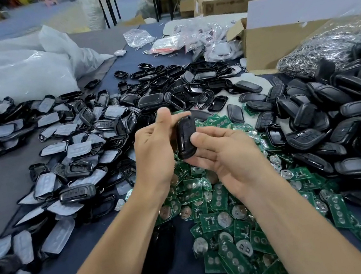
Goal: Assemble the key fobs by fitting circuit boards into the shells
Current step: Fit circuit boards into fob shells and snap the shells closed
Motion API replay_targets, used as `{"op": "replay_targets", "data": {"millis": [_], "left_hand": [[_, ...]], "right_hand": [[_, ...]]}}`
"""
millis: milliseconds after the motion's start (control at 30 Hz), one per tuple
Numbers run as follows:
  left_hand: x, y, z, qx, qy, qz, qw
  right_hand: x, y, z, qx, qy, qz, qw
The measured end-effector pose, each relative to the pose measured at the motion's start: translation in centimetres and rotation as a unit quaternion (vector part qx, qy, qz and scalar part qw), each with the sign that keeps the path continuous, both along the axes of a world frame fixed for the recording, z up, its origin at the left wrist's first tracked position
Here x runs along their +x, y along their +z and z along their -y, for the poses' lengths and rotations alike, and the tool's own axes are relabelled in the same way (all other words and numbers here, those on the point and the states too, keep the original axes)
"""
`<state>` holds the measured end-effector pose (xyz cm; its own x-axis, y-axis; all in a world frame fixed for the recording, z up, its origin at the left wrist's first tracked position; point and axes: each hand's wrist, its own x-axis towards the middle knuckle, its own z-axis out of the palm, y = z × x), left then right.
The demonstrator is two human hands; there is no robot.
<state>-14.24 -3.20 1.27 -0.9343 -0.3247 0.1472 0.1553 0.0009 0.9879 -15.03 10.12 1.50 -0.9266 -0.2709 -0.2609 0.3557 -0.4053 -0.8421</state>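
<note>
At 6 o'clock, nearest the camera, a heap of green circuit boards (224,220) with round coin cells spreads over the blue desk (76,262), and both bare forearms reach in above it. Just past the heap, at the centre, a black key fob shell (187,138) stands nearly upright between the two hands. The right hand (227,153) cups it from 4 o'clock, with its thumb pressed on the near face and its fingers under the lower end. The left hand (155,150) comes from 8 o'clock. Its fingers curl round the far side to the top edge and its thumb is raised beside the shell, so each grip is closed on the shell.

At 9 o'clock lies a pile of shells with pale rubber pads (76,149), and at 3 o'clock a mound of black back covers (338,115). Open shell halves (166,84) lie at 12 o'clock. Farther off are a cardboard box (278,41) at 1 o'clock, a bag of metal rings (327,47) at 2 o'clock, and clear plastic bags (8,70) at 10 o'clock.
</note>
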Motion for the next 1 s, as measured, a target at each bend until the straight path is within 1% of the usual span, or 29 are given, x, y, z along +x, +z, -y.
{"op": "replay_targets", "data": {"millis": [67, 100, 133, 167, 200, 233, 267, 300, 333, 400, 433, 500, 533, 567, 633, 733, 800, 933, 1000], "left_hand": [[0.1, 0.3, 0.3, 0.005, 0.028, -0.002, 1.000], [0.1, 0.4, 0.5, 0.012, 0.049, 0.002, 0.999], [0.0, 0.5, 0.8, 0.019, 0.070, 0.009, 0.997], [-0.1, 0.6, 1.2, 0.024, 0.086, 0.017, 0.996], [-0.2, 0.7, 1.5, 0.028, 0.097, 0.025, 0.995], [-0.3, 0.7, 1.8, 0.033, 0.105, 0.029, 0.993], [-0.3, 0.7, 2.0, 0.038, 0.114, 0.029, 0.992], [-0.4, 0.7, 2.2, 0.044, 0.124, 0.027, 0.991], [-0.4, 0.7, 2.4, 0.050, 0.137, 0.021, 0.989], [-0.6, 0.8, 2.8, 0.072, 0.165, 0.003, 0.984], [-0.6, 0.8, 3.0, 0.085, 0.180, -0.008, 0.980], [-0.7, 1.0, 3.5, 0.102, 0.212, -0.031, 0.972], [-0.8, 1.0, 3.7, 0.104, 0.230, -0.042, 0.967], [-0.8, 1.0, 3.9, 0.102, 0.250, -0.049, 0.962], [-1.0, 0.8, 4.3, 0.079, 0.297, -0.050, 0.950], [-1.4, 0.6, 5.0, 0.061, 0.342, -0.046, 0.937], [-1.6, 0.4, 5.4, 0.073, 0.348, -0.047, 0.934], [-2.1, -0.1, 6.0, 0.087, 0.355, -0.026, 0.930], [-2.3, -0.2, 6.3, 0.101, 0.355, -0.018, 0.929]], "right_hand": [[-0.4, 0.6, -0.9, 0.014, 0.025, 0.023, 0.999], [-0.7, 1.1, -1.8, -0.013, 0.018, 0.032, 0.999], [-1.1, 1.5, -3.1, -0.094, 0.004, 0.034, 0.995], [-1.5, 1.7, -4.5, -0.216, -0.012, 0.030, 0.976], [-1.7, 1.9, -5.8, -0.337, -0.023, 0.021, 0.941], [-1.8, 1.9, -6.8, -0.418, -0.024, 0.009, 0.908], [-1.8, 1.9, -7.2, -0.443, -0.028, 0.002, 0.896], [-1.8, 1.7, -7.2, -0.428, -0.035, 0.000, 0.903], [-1.8, 1.5, -6.8, -0.377, -0.042, 0.004, 0.925], [-1.7, 1.3, -5.2, -0.225, -0.042, 0.002, 0.973], [-1.7, 1.3, -4.2, -0.153, -0.033, -0.008, 0.988], [-1.9, 1.3, -2.2, -0.026, -0.016, -0.045, 0.999], [-2.1, 1.3, -1.2, 0.041, -0.010, -0.073, 0.996], [-2.3, 1.3, -0.3, 0.119, -0.008, -0.107, 0.987], [-3.4, 1.2, 1.8, 0.264, -0.016, -0.166, 0.950], [-6.2, 1.3, 4.3, 0.408, -0.032, -0.223, 0.885], [-8.4, 1.2, 5.6, 0.499, 0.003, -0.253, 0.829], [-10.8, 0.9, 7.5, 0.642, 0.119, -0.303, 0.695], [-11.0, 0.8, 8.1, 0.675, 0.123, -0.331, 0.648]]}}
